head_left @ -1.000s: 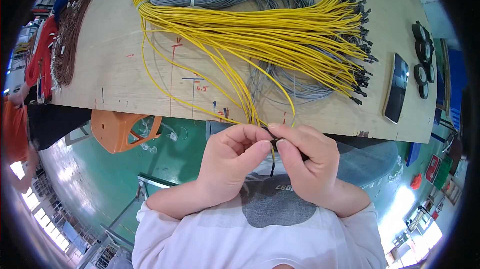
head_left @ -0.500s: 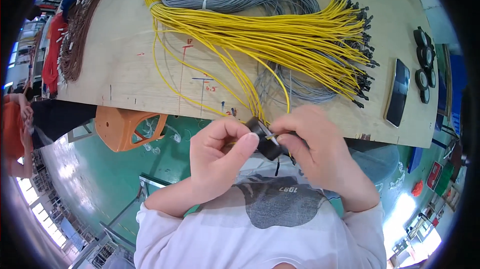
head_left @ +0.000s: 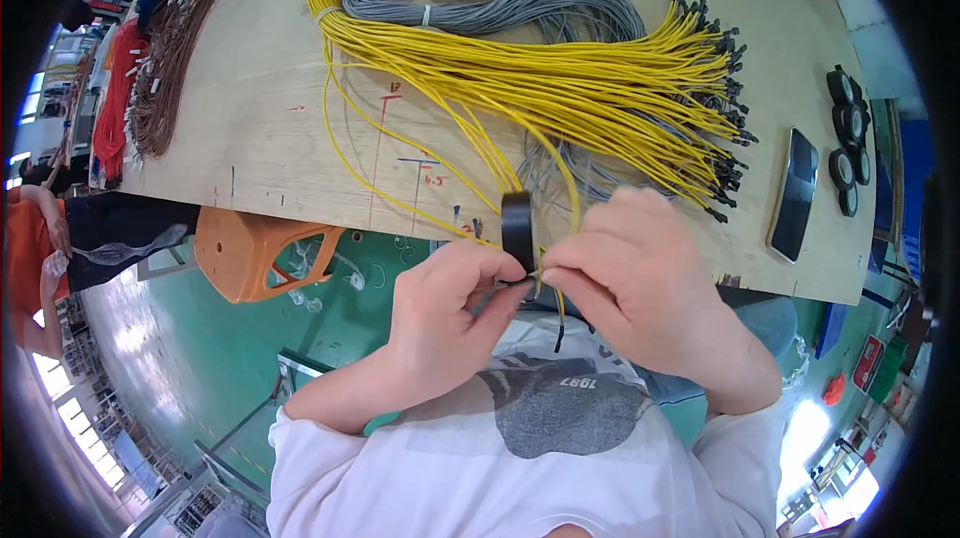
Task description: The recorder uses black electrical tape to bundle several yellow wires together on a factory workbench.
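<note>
At the counter's (head_left: 270, 143) near edge, our left grip (head_left: 445, 300) pinches a dark strip (head_left: 514, 283) beside the tape roll (head_left: 517, 228), our right grip (head_left: 640, 263) a yellow cable (head_left: 561, 308), with room leftward.

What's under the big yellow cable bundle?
Gray cables show at the near and far edges of the yellow bundle, resting on the wooden tabletop. Whatever lies beneath its middle is covered.
</note>
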`<state>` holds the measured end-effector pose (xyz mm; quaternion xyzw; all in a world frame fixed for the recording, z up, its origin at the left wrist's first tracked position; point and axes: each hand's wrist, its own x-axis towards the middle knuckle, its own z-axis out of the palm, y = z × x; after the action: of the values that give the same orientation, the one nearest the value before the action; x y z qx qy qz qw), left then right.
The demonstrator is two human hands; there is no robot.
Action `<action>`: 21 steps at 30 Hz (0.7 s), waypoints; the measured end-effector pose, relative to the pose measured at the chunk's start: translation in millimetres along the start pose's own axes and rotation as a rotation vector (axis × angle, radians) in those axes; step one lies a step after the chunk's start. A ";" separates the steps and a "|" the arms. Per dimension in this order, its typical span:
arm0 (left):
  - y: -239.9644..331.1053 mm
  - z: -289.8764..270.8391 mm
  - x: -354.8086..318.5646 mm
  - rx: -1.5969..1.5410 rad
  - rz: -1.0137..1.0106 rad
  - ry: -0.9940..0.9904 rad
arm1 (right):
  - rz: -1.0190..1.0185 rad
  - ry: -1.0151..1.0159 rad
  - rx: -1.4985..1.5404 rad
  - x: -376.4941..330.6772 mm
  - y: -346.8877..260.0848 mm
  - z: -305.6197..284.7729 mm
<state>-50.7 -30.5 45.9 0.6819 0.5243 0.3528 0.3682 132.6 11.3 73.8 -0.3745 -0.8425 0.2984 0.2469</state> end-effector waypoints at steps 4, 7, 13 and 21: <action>-1.6 0.8 -3.9 0.151 0.164 0.032 | 0.046 0.002 -0.028 26.0 -1.1 5.5; -6.5 7.2 -2.6 0.171 0.429 0.093 | 0.242 -0.151 0.383 41.2 -1.4 21.1; 0.6 36.0 -26.7 -1.005 -0.276 0.312 | 0.471 -0.081 1.320 25.9 -28.7 -4.0; 3.3 50.6 14.2 -1.845 -0.986 -0.706 | 0.018 0.111 0.461 -53.7 -11.0 -23.9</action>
<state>-2.4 -24.0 25.9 -0.0765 0.1396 0.2086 0.9650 174.7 -28.8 87.8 -0.3313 -0.7340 0.4641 0.3690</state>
